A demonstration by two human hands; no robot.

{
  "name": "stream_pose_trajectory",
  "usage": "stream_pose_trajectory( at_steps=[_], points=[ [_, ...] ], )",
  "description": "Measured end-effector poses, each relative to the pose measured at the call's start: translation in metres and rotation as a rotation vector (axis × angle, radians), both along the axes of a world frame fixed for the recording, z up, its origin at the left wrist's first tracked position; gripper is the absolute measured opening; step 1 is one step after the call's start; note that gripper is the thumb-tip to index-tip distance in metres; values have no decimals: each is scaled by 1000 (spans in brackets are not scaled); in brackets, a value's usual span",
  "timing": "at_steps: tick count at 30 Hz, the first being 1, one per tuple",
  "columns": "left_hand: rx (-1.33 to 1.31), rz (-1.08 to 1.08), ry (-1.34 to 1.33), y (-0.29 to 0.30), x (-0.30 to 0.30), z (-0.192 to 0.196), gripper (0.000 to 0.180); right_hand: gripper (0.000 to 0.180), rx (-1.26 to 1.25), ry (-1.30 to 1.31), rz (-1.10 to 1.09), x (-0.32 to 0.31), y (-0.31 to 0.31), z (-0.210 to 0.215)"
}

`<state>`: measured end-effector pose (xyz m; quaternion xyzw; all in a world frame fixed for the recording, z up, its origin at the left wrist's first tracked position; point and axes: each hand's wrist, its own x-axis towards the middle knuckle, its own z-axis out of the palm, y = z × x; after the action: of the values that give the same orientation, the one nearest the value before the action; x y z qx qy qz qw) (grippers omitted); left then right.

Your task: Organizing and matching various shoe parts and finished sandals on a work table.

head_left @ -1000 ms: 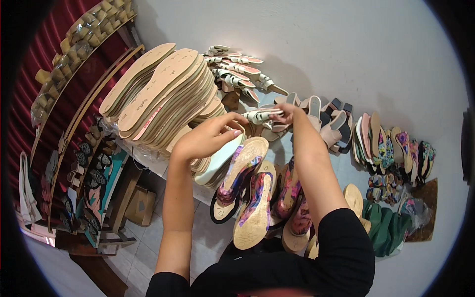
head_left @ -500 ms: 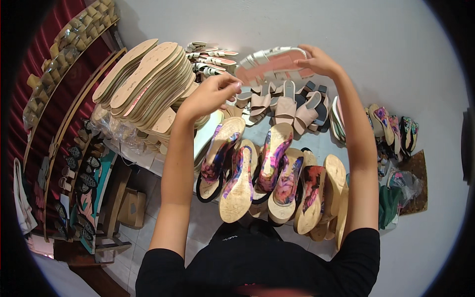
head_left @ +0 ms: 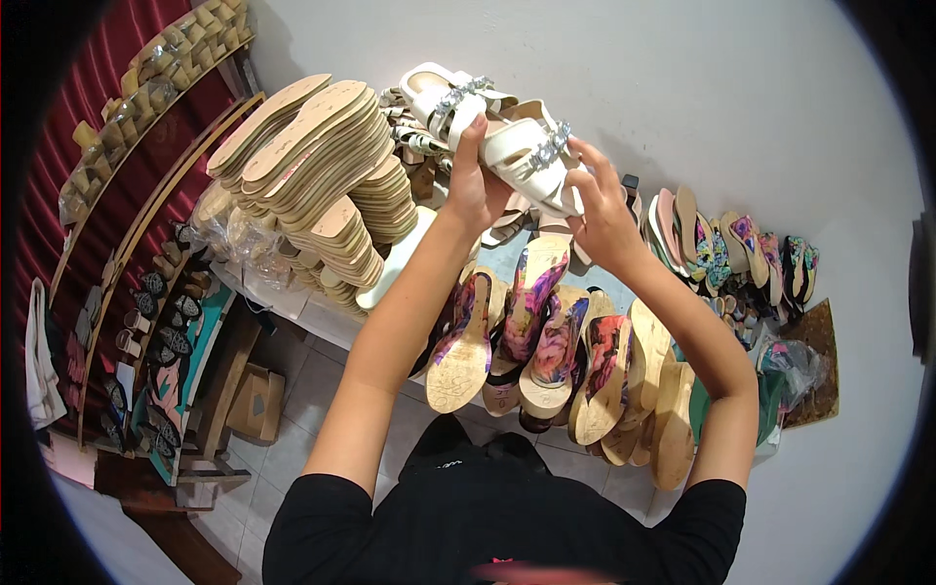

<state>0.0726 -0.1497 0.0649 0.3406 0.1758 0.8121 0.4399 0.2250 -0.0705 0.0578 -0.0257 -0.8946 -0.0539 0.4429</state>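
Floral sandals: tan-soled and floral-patterned, a row of floral sandals [head_left: 600, 380] is ranged along the near side, from six to four o'clock.
Table: a pale blue surface is partly shown between the rows of footwear on the table [head_left: 614, 278].
Right hand: bent fingers of the right hand [head_left: 603, 207] are laid on the lower sandal's right end, beside its jewelled strap; its thumb is hidden.
Left hand: the sandals are held from below by the left hand [head_left: 475, 190], its thumb raised against them.
White jewelled sandals: a pair of white jewelled sandals [head_left: 526, 156] is held above the table at twelve o'clock, the two touching and tilted, one up and to the left of the other.
Insoles: tall stacks of tan insoles [head_left: 317, 146] are piled between ten and eleven o'clock.
Coloured sandals: a line of coloured sandals [head_left: 746, 244] is set out between two and three o'clock.
Shelves: footwear is carried on the curved shelves [head_left: 161, 214] at nine o'clock; block-shaped heels [head_left: 210, 34] are ranked along the top, at ten.
Curtain: a red curtain [head_left: 58, 166] is hung behind them.
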Motion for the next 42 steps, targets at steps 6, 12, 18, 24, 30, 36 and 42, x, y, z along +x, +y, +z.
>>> stream_pose_trajectory(
  at_steps=[6, 12, 18, 24, 30, 36, 42],
  points=[
    [-12, -140, -73, -7, -13, -8, 36, 82, -401, -14, 11, -11, -20, -4],
    [-101, -162, 189, -21, -12, -8, 38, 105, -597, -26, -114, -42, -47, -9],
    [-243, -112, 554, -48, -51, 4, 71, 102, -741, 76, -94, -74, -69, -6],
    [-169, -96, 1075, -120, -86, -6, 73, 95, -852, 105, -285, -107, -24, -20],
    [-2, -454, 1058, -161, -137, -18, 36, 84, -1228, -142, -331, -178, 41, -36],
    [141, -834, 772, -174, -157, -51, 21, 91, -1626, -105, -163, -275, 99, -55],
    [38, -821, 902, -190, -183, -55, 16, 48, -1824, 34, 145, -329, 157, -73]
  ],
)
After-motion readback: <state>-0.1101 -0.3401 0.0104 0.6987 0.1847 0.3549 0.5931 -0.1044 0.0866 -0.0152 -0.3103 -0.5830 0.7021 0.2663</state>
